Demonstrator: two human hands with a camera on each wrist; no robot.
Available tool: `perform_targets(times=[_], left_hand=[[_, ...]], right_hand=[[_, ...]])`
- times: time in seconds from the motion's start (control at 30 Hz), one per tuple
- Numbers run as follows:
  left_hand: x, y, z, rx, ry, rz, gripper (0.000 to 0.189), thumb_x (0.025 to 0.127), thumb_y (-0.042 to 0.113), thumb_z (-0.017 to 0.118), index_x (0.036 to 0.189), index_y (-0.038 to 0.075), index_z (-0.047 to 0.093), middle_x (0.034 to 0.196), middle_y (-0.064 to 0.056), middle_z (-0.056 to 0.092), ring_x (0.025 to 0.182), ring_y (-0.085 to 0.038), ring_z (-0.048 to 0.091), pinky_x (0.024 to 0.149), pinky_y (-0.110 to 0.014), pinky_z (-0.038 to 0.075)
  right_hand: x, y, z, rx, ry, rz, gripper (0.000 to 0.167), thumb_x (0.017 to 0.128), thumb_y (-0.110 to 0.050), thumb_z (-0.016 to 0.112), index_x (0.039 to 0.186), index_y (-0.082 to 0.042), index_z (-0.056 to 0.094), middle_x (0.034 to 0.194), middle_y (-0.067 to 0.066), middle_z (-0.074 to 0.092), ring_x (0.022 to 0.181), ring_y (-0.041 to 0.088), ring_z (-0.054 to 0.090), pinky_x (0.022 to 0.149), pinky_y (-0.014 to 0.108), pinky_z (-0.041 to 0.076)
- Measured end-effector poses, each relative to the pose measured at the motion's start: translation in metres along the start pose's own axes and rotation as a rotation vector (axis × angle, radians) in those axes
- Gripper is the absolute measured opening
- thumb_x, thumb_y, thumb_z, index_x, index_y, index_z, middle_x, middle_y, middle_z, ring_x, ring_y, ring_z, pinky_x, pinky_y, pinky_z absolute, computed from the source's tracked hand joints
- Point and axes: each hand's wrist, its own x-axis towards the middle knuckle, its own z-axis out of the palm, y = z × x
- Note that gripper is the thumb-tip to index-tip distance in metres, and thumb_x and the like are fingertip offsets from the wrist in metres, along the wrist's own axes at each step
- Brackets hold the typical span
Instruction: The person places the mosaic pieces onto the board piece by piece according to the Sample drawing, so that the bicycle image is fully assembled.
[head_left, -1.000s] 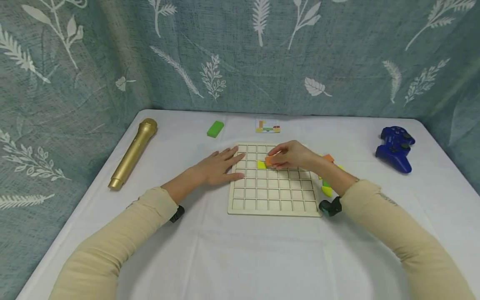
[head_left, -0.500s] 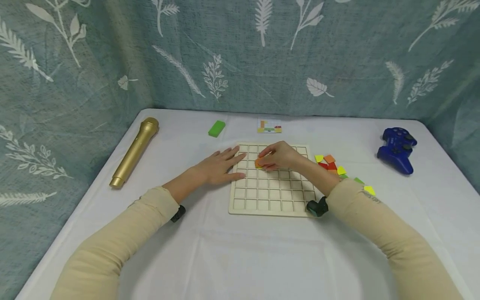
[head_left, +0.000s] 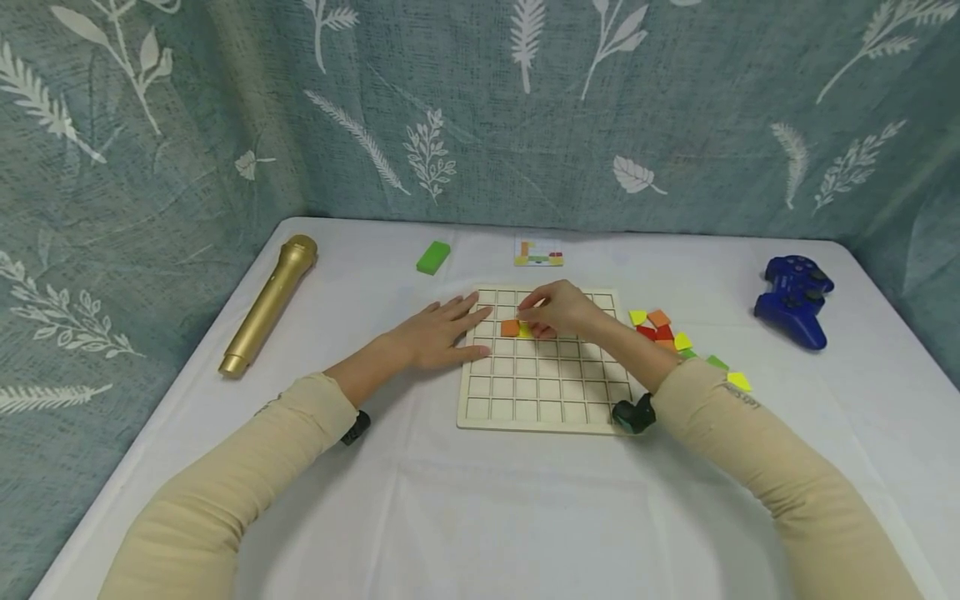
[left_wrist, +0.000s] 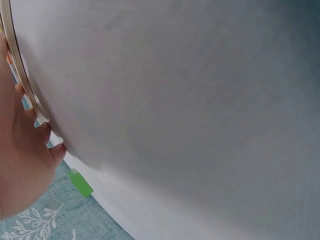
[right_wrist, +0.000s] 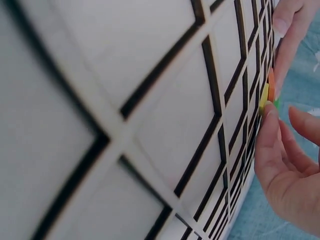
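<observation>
A pale wooden grid board (head_left: pixel 550 389) lies on the white table. My left hand (head_left: pixel 438 335) rests with spread fingers at its left edge; in the left wrist view the fingertips lie along that edge. An orange tile (head_left: pixel 510 328) sits in a cell in the board's upper left part. Directly right of it is a yellow tile (head_left: pixel 525 331), partly covered by my right hand (head_left: pixel 558 310). In the right wrist view one fingertip is right at the yellow tile (right_wrist: pixel 264 100), while thumb and finger stand apart with nothing between them.
Several loose red, orange, yellow and green tiles (head_left: pixel 659 318) lie right of the board. Behind it are a printed pattern card (head_left: pixel 538 253) and a green block (head_left: pixel 432 258). A gold microphone (head_left: pixel 268 306) lies far left, a blue game controller (head_left: pixel 793 301) far right.
My right hand has carried the orange tile leftward over the yellow one, set it down left of it and let go. The left hand stays in place.
</observation>
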Motion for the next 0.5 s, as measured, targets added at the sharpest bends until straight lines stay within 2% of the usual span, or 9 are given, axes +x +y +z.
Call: perform_targets(times=[0.33,0.5], left_hand=[[0.0004,0.0005,0.0002,0.005,-0.006,-0.005,0.075,0.096,0.064,0.031,0.155,0.024,0.010,0.158,-0.006,-0.004,0.144,-0.027,0.002,0.114,-0.048,0.006],[0.0004,0.0005,-0.0001,0.003,-0.005,-0.005,0.074,0.096,0.064,0.031,0.155,0.023,0.010,0.159,-0.006,-0.003,0.144,-0.027,0.003,0.114,-0.048,0.006]], right_hand=[[0.0033,-0.0005,0.0019,0.054,-0.048,-0.021,0.026,0.096,-0.014,0.061,0.117,0.002,0.062,0.090,0.012,0.066,0.072,0.017,0.063,0.066,0.028,0.054],[0.0025,-0.0011,-0.0004,0.060,-0.075,-0.031,0.031,0.097,-0.015,0.059,0.123,0.001,0.059,0.097,0.014,0.067,0.077,0.018,0.064,0.069,0.029,0.054]])
